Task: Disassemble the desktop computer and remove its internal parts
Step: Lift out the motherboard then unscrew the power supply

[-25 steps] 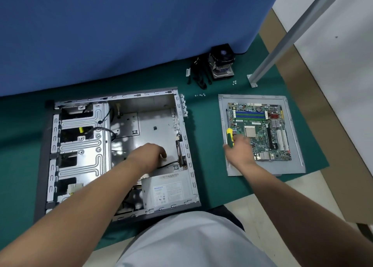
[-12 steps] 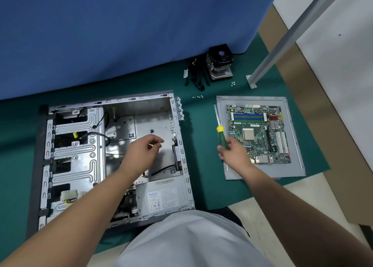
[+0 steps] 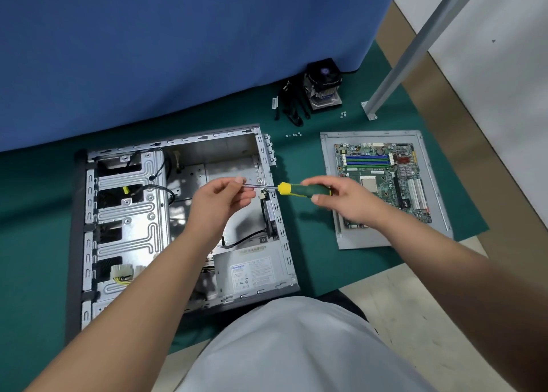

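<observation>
The open computer case (image 3: 124,213) lies on its side on the green mat, with the power supply (image 3: 252,270) still in its near right corner. A green and yellow screwdriver (image 3: 299,189) hangs level above the case's right wall. My right hand (image 3: 341,200) grips its handle. My left hand (image 3: 221,203) pinches the metal shaft near the tip. The removed motherboard (image 3: 382,181) lies on a grey side panel (image 3: 364,240) to the right of the case.
A CPU cooler (image 3: 323,86) and black cables (image 3: 292,107) lie at the back by the blue partition. Small screws (image 3: 293,135) are scattered on the mat (image 3: 308,154) behind the case. A metal post (image 3: 415,47) slants up at the right.
My right hand lifted the screwdriver from beside the grey panel and swung it level over the case. My left hand rose out of the case and took hold of the shaft.
</observation>
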Demonstrator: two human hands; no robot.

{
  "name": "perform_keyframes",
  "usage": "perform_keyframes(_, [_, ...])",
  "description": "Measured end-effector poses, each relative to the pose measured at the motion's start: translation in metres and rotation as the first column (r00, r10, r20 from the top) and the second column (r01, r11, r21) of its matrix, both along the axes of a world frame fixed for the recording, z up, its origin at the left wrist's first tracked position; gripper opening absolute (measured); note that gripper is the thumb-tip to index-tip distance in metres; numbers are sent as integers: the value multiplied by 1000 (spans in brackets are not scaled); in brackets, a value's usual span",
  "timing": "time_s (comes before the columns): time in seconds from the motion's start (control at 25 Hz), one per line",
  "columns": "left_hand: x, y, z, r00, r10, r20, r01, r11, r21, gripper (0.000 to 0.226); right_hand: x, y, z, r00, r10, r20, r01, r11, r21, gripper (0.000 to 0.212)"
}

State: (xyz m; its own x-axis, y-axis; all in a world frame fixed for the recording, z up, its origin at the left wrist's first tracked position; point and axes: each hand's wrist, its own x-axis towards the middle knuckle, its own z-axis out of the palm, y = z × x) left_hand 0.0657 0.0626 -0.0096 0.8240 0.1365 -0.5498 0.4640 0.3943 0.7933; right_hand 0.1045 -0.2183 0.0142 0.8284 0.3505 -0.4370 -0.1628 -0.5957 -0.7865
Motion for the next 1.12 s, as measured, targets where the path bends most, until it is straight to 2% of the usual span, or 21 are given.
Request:
perform_keyframes(0.04, [-3, 2, 0, 999, -13, -34, 12, 1000, -26, 14, 3, 3, 1, 988, -140, -60, 147, 980, 132, 29])
perform_keyframes(0.08, [-6, 3, 1, 997, -42, -63, 39, 998, -48, 15, 4, 8, 2, 938, -296, -181, 339, 892, 299, 25])
perform_keyframes(0.12, [-8, 0, 3, 993, -81, -82, 76, 995, -57, 16, 5, 15, 3, 854, -399, -335, 515, 741, 431, 21])
perform_keyframes(0.16, [-10, -5, 5, 989, -114, -90, 110, 993, -49, 17, 4, 22, 2, 767, -448, -460, 640, 587, 496, 19])
perform_keyframes(0.2, [-11, -10, 7, 987, -136, -90, 134, 990, -33, 17, 3, 29, -2, 702, -471, -534, 712, 479, 514, 21])
perform_keyframes(0.28, [-13, -19, 9, 982, -174, -76, 176, 984, 18, 17, -2, 38, -10, 649, -494, -579, 760, 384, 524, 35])
perform_keyframes(0.36, [-14, -20, 8, 979, -197, -57, 202, 975, 89, 20, -5, 37, -15, 631, -536, -561, 771, 353, 530, 44])
perform_keyframes(0.44, [-14, -16, 1, 990, -130, -53, 138, 973, 183, 18, -5, 24, -19, 606, -605, -517, 778, 314, 544, 49])
perform_keyframes(0.52, [-12, -10, -12, 990, -74, -118, 107, 946, 305, 13, -4, 5, -23, 547, -709, -444, 798, 281, 534, 56])
perform_keyframes(0.56, [-10, -9, -19, 977, -103, -187, 166, 916, 364, 11, -3, -6, -27, 514, -752, -413, 813, 274, 514, 59])
perform_keyframes(0.6, [-9, -9, -27, 945, -183, -270, 284, 869, 405, 11, -4, -14, -32, 491, -780, -387, 829, 283, 483, 61])
perform_keyframes(0.72, [-3, -12, -51, 759, -453, -468, 641, 647, 413, 12, -12, -24, -54, 499, -787, -362, 851, 367, 376, 59])
perform_keyframes(0.84, [4, -19, -61, 665, -538, -519, 746, 518, 418, 10, -20, -19, -73, 523, -763, -380, 845, 409, 344, 54])
perform_keyframes(0.96, [11, -26, -72, 580, -601, -550, 814, 395, 426, 20, -23, -15, -88, 529, -746, -403, 844, 417, 337, 52])
perform_keyframes(1.04, [12, -30, -77, 593, -585, -553, 805, 422, 418, 25, -25, -13, -95, 523, -743, -418, 849, 415, 326, 53])
perform_keyframes(1.12, [13, -35, -78, 696, -502, -513, 704, 618, 350, 45, -26, -12, -100, 507, -745, -433, 860, 401, 316, 53])
